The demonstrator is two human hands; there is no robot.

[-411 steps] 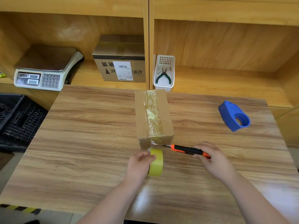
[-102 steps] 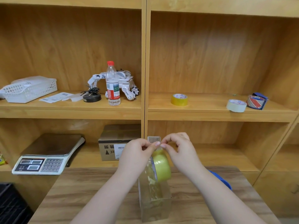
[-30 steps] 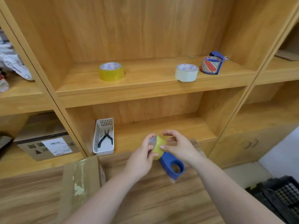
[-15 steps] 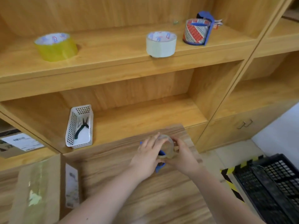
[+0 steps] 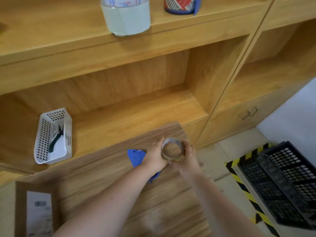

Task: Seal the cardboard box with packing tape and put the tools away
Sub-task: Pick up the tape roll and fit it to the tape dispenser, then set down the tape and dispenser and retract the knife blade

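Observation:
Both of my hands hold the roll of packing tape [image 5: 172, 148] over the far right corner of the wooden table [image 5: 153, 207]; I look through its open core. My left hand [image 5: 154, 157] grips its left side and my right hand [image 5: 189, 158] its right side. Under my left wrist lies the blue tape dispenser [image 5: 136, 158], partly hidden. The cardboard box [image 5: 34, 209] with a white label sits at the lower left, cut off by the frame edge.
A white basket [image 5: 52, 136] with pliers stands on the low shelf. A whitish tape roll [image 5: 125, 16] and a red patterned roll in a blue dispenser [image 5: 181, 5] sit on the upper shelf. A black crate [image 5: 280, 182] stands on the floor at right, beside yellow-black tape.
My view has dropped and moved closer. The hands with the tape roll have shifted right, off the blue dispenser toward the table's corner.

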